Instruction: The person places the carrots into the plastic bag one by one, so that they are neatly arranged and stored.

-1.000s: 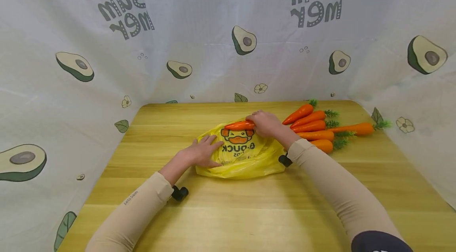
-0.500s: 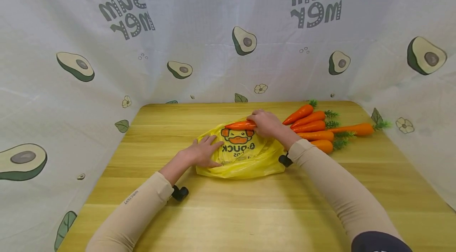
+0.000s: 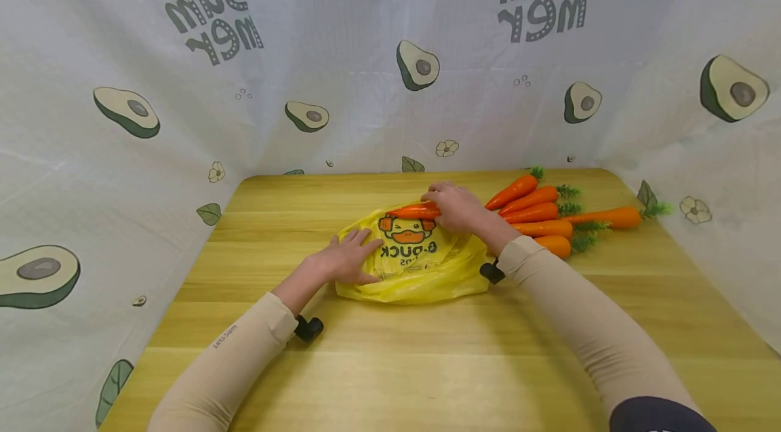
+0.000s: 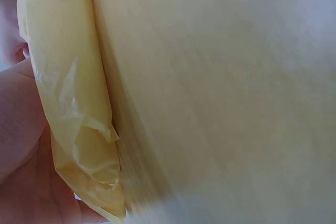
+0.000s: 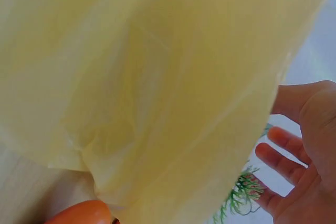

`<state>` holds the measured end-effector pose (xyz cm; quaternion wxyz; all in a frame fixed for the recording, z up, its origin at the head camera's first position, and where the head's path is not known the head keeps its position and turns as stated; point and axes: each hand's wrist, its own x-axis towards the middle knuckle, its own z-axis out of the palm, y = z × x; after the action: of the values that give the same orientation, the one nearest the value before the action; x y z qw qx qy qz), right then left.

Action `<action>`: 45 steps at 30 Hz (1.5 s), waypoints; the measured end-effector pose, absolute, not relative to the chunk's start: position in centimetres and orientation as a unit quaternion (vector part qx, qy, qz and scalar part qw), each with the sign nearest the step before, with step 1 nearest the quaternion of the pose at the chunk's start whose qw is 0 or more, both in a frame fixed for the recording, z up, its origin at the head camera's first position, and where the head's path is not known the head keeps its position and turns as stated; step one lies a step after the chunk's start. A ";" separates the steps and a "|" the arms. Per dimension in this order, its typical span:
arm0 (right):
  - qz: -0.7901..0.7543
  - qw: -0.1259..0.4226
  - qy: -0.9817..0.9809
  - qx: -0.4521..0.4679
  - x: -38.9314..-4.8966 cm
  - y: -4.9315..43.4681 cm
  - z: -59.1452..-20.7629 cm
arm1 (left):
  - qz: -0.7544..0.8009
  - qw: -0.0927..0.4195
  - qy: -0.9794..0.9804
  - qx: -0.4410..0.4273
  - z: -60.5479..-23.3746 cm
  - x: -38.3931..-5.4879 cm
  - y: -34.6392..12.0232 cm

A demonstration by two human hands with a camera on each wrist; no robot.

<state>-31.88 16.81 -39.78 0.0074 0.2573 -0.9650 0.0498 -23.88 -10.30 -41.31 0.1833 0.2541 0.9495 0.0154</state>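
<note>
A yellow plastic bag (image 3: 439,283) printed with a duck lies in the middle of the table. My left hand (image 3: 346,259) rests on its left part with fingers spread. An orange-red carrot (image 3: 410,211) lies across the top of the bag, its tip pointing left. Over the carrot's leafy end is my right hand (image 3: 457,207), which covers that end in the head view. In the right wrist view the right hand's fingers (image 5: 281,162) are loosely spread beside green leaves (image 5: 244,190), and the bag hides part of the thumb.
Several carrots with green tops, such as the upper one (image 3: 512,192), lie in a fan right of the bag, beside the right forearm. One carrot (image 3: 616,218) sits farther right. The wooden table (image 3: 390,364) ends at a printed curtain (image 3: 360,72) behind.
My right hand's fingers have loosened and lifted a little off the carrot, which stays on the bag. The left hand keeps its place. The head view has tilted slightly.
</note>
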 end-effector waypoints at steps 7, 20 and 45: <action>0.065 0.006 -0.961 0.267 -30.8 17.5 -38.9 | 0.015 0.181 0.949 0.257 -41.4 -23.9 -10.4; 0.102 0.002 -0.961 0.258 -27.6 21.7 -36.8 | 0.024 0.182 0.949 0.256 -41.1 -24.1 -10.4; 0.124 0.012 -0.957 0.260 -22.1 29.9 -35.3 | 0.019 0.179 0.949 0.261 -41.3 -23.8 -10.3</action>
<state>-22.13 29.86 -35.34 0.0122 0.2602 -0.9575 0.1240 -23.77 -10.33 -41.34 0.1785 0.2608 0.9486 0.0192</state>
